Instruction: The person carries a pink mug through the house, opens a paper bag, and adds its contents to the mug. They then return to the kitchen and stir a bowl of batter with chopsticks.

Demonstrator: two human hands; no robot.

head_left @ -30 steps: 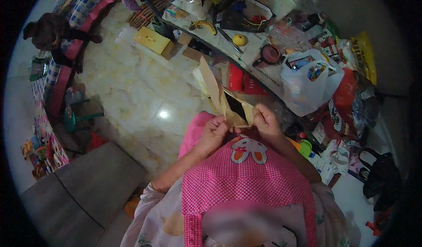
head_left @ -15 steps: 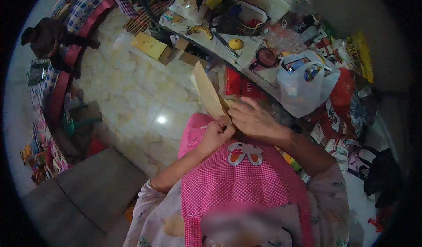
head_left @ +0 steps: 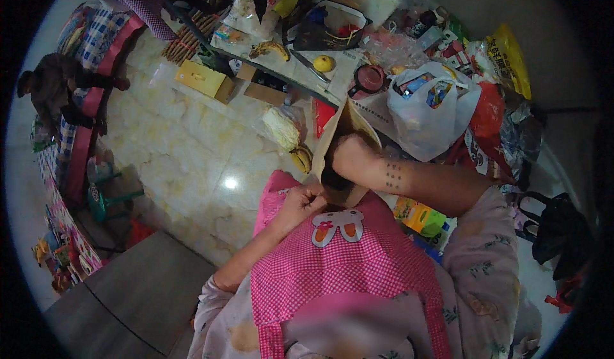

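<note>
A brown paper bag [head_left: 329, 136] stands with its mouth spread wide in front of my apron. My left hand [head_left: 299, 207] pinches the near left side of the bag between thumb and fingers. Down inside the mouth reaches my right hand [head_left: 353, 161]; its fingers are hidden by the bag, so what they touch does not show. Just left of the bag, lower down, lie a pale napa cabbage [head_left: 281, 127] and some bananas [head_left: 300, 159].
Ahead, a cluttered table [head_left: 332, 90] holds a banana [head_left: 270, 51], a knife [head_left: 310, 65], a round yellow fruit [head_left: 323, 63], a dark mug [head_left: 368, 79] and a stuffed white plastic bag [head_left: 430, 111]. A yellow box [head_left: 199, 79] stands on the floor. A person [head_left: 57, 87] is at the far left.
The flat, folded paper bag is now spread open. My right hand has moved from its outside into its mouth. My left hand stays at its near side. The view has shifted slightly.
</note>
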